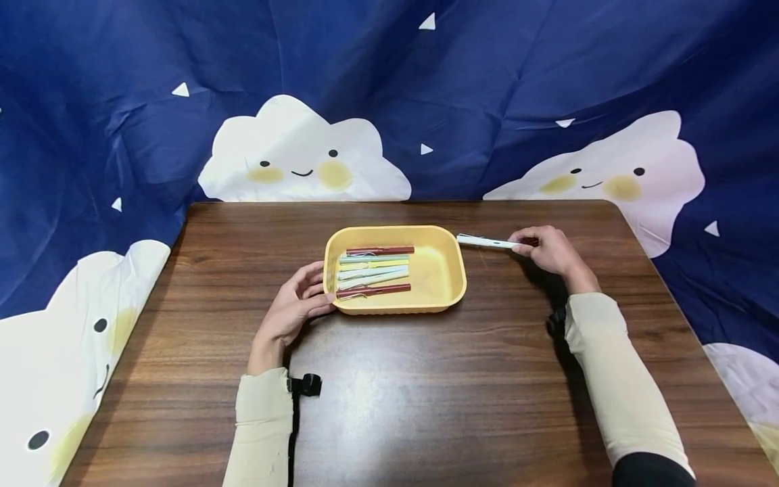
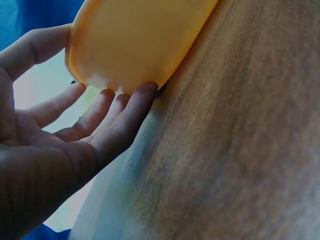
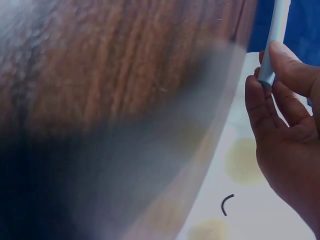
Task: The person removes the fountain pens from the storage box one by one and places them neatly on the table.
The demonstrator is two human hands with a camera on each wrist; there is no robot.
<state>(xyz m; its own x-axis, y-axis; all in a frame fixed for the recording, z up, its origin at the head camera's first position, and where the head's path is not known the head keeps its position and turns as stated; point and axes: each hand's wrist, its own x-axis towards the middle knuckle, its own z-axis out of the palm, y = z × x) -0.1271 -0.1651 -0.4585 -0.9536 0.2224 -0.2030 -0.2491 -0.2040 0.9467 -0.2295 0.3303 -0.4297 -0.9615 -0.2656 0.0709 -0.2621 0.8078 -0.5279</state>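
Observation:
A yellow tray sits on the table with several pens in its left part. Among them are a dark red pen at the back, another dark red pen at the front, and a yellow pen between pale ones. My left hand grips the tray's left end, its thumb at the near corner; in the left wrist view its fingertips touch the tray wall. On the right, my right hand pinches a white pen by one end. The pen's other end points at the tray's right rim.
The brown wooden table carries the tray. Behind it hangs a dark blue curtain with white clouds. A black wrist strap and camera is worn on the left forearm.

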